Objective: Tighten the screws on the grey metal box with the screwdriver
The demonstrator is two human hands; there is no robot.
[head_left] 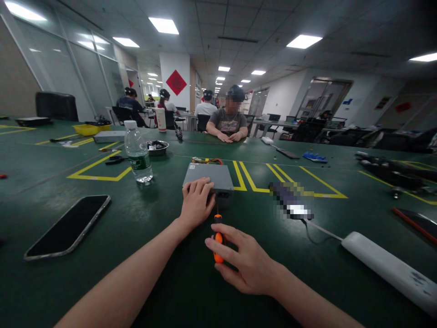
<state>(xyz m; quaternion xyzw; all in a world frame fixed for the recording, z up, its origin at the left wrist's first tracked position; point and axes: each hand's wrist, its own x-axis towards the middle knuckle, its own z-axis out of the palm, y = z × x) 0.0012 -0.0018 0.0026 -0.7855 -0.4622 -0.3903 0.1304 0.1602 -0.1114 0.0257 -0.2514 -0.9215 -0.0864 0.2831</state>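
A grey metal computer power supply (211, 175) lies on the green table in front of me, coloured wires bunched at its far side. My left hand (197, 202) rests on its near left part, fingers over the top and front edge. In my right hand (239, 255) is an orange and black screwdriver (219, 243), gripped at the handle between thumb and fingers. Its shaft points away from me to the front face of the power supply, below the socket. Whether the tip sits in a screw I cannot make out.
A water bottle (138, 155) and a metal bowl (157, 147) stand to the left, with a phone (70, 225) nearer me. On the right are a blurred-out phone (290, 200) and a white power strip (385, 266). Across the table sits a person (228, 120).
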